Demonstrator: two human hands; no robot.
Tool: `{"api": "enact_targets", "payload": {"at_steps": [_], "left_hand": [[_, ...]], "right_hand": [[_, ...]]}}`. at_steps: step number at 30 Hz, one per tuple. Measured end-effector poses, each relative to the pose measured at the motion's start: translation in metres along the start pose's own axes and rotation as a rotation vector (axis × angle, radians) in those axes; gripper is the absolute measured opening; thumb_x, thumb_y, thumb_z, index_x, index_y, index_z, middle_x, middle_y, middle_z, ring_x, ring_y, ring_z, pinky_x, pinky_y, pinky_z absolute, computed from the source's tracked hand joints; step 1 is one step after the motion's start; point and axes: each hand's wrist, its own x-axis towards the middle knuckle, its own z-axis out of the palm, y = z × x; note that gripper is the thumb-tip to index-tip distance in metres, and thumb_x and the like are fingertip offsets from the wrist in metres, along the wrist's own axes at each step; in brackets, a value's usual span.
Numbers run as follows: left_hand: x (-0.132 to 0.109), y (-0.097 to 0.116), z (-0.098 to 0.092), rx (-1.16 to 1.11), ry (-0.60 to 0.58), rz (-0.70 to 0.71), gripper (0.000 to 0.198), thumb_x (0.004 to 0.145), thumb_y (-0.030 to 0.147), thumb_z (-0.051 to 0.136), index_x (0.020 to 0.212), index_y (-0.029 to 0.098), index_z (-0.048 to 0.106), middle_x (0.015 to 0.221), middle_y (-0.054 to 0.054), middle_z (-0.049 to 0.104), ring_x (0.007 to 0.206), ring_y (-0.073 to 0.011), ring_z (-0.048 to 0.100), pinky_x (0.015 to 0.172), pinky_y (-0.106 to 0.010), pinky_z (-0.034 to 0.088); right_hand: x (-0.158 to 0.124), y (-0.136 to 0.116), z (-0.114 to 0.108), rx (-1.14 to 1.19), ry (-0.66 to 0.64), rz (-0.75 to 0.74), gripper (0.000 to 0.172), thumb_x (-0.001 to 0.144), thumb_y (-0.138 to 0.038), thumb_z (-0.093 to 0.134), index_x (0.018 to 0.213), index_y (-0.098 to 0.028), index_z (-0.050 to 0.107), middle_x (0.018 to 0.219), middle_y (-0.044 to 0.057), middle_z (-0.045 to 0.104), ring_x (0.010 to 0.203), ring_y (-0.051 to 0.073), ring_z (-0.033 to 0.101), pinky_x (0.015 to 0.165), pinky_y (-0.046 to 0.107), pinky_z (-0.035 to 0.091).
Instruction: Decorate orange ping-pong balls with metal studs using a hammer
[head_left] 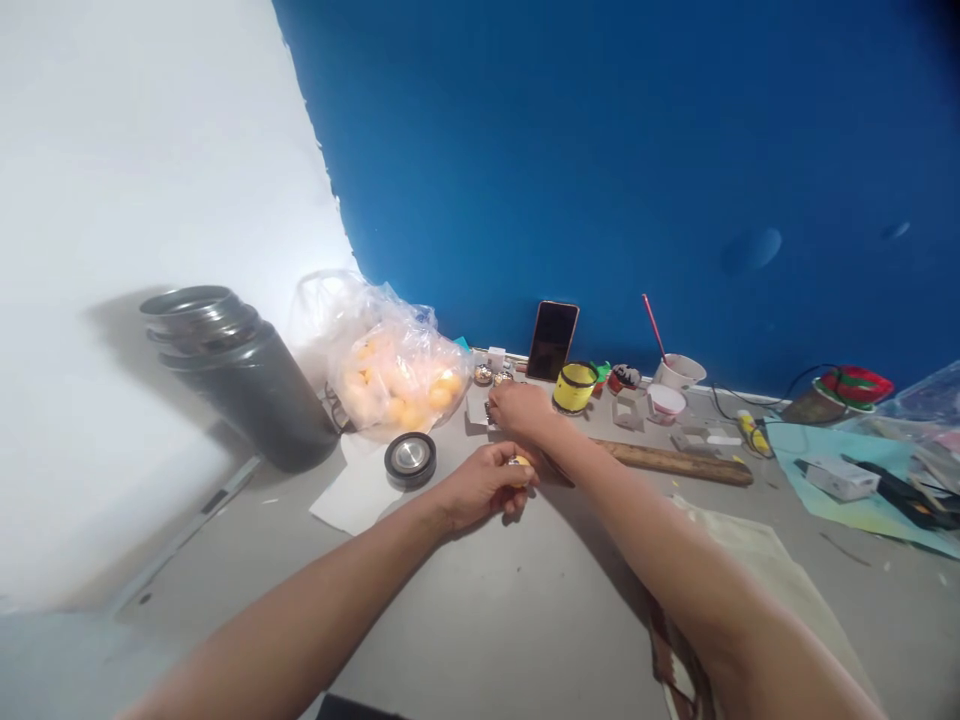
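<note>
My left hand [484, 487] is closed in a pinch on a small yellow-and-white object [519, 462], mostly covered by the fingers. Just beyond it, my right hand [519, 408] reaches over to the back of the table with its fingers drawn together. Its fingertips are at a small white box or card [477, 408], beside a tiny dark, shiny bit; what they grip is hidden. Two small round shiny pieces [483, 375] lie right behind that hand. A yellow cup with black bands [574, 390] stands to its right.
On the left are a dark flask [247, 385], its lid [410, 458] and a plastic bag of orange balls [397, 385]. A phone [553, 340] leans on the blue wall. Rightward lie a wooden stick [675, 463], a white cup [679, 372], cloth [757, 560] and a small white box [841, 478].
</note>
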Motion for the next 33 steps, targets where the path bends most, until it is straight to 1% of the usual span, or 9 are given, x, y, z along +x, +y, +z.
{"api": "enact_targets", "payload": {"at_steps": [4, 9, 15, 17, 20, 23, 26, 29, 33], "left_hand": [[-0.001, 0.002, 0.001, -0.016, 0.004, -0.001, 0.031, 0.069, 0.027, 0.082, 0.087, 0.015, 0.06, 0.075, -0.003, 0.067, 0.047, -0.0082, 0.054, 0.041, -0.021, 0.041], [-0.001, 0.005, -0.001, -0.142, 0.025, -0.022, 0.03, 0.068, 0.026, 0.083, 0.087, 0.013, 0.064, 0.075, -0.006, 0.066, 0.048, -0.0091, 0.055, 0.042, -0.02, 0.039], [-0.002, 0.011, -0.006, -0.247, 0.206, 0.086, 0.029, 0.077, 0.04, 0.078, 0.083, 0.015, 0.064, 0.075, -0.001, 0.062, 0.059, -0.0084, 0.058, 0.049, -0.018, 0.041], [-0.002, 0.012, -0.005, -0.226, 0.242, 0.125, 0.029, 0.072, 0.035, 0.083, 0.087, 0.015, 0.067, 0.076, -0.001, 0.063, 0.06, -0.009, 0.058, 0.049, -0.019, 0.042], [-0.003, 0.009, -0.001, -0.031, 0.286, 0.131, 0.033, 0.067, 0.037, 0.087, 0.082, 0.013, 0.069, 0.064, -0.001, 0.062, 0.05, -0.0094, 0.053, 0.046, -0.022, 0.04], [-0.002, 0.005, 0.001, 0.118, 0.312, 0.136, 0.033, 0.068, 0.04, 0.085, 0.077, 0.013, 0.069, 0.058, -0.001, 0.061, 0.044, -0.0091, 0.05, 0.046, -0.024, 0.04], [-0.002, 0.003, 0.001, 0.191, 0.32, 0.154, 0.032, 0.069, 0.04, 0.084, 0.075, 0.014, 0.067, 0.058, -0.001, 0.062, 0.043, -0.0094, 0.05, 0.045, -0.024, 0.04], [-0.002, 0.003, 0.001, 0.177, 0.29, 0.153, 0.033, 0.07, 0.042, 0.083, 0.073, 0.015, 0.063, 0.058, -0.001, 0.062, 0.044, -0.0098, 0.05, 0.046, -0.024, 0.041], [-0.003, 0.004, 0.004, 0.149, 0.31, 0.169, 0.03, 0.071, 0.038, 0.083, 0.073, 0.014, 0.064, 0.057, 0.0, 0.059, 0.047, -0.0092, 0.05, 0.048, -0.022, 0.04]], "right_hand": [[0.0, 0.007, 0.0, 0.094, 0.092, -0.014, 0.024, 0.091, -0.026, 0.056, 0.102, -0.022, 0.077, 0.115, 0.01, 0.074, 0.102, 0.023, 0.068, 0.081, 0.029, 0.048], [-0.006, 0.024, -0.005, 0.242, 0.16, -0.048, 0.018, 0.087, -0.027, 0.06, 0.093, -0.023, 0.077, 0.102, 0.002, 0.077, 0.089, 0.017, 0.068, 0.07, 0.024, 0.045], [-0.059, 0.043, -0.009, 0.609, 0.315, -0.26, 0.012, 0.084, -0.017, 0.062, 0.08, -0.018, 0.073, 0.082, 0.001, 0.073, 0.078, 0.014, 0.064, 0.072, 0.023, 0.043], [-0.079, 0.044, -0.007, 0.532, 0.322, -0.258, 0.012, 0.086, -0.017, 0.062, 0.081, -0.018, 0.074, 0.082, 0.002, 0.072, 0.076, 0.014, 0.062, 0.069, 0.024, 0.04], [-0.101, 0.041, -0.001, 0.328, 0.272, -0.194, 0.014, 0.089, -0.021, 0.062, 0.086, -0.019, 0.075, 0.085, 0.004, 0.071, 0.076, 0.014, 0.061, 0.063, 0.025, 0.034], [-0.11, 0.035, 0.005, 0.224, 0.221, -0.156, 0.018, 0.093, -0.024, 0.058, 0.091, -0.021, 0.076, 0.091, 0.005, 0.072, 0.08, 0.016, 0.062, 0.062, 0.026, 0.032], [-0.113, 0.03, 0.008, 0.242, 0.227, -0.091, 0.018, 0.093, -0.025, 0.058, 0.09, -0.02, 0.075, 0.092, 0.006, 0.073, 0.081, 0.017, 0.063, 0.062, 0.027, 0.032], [-0.115, 0.027, 0.01, 0.443, 0.246, -0.008, 0.013, 0.087, -0.018, 0.061, 0.087, -0.019, 0.073, 0.088, 0.004, 0.075, 0.076, 0.016, 0.063, 0.064, 0.026, 0.036], [-0.115, 0.026, 0.014, 0.928, 0.194, 0.048, 0.011, 0.083, -0.02, 0.063, 0.087, -0.019, 0.074, 0.081, 0.001, 0.076, 0.07, 0.014, 0.064, 0.063, 0.024, 0.043]]}}
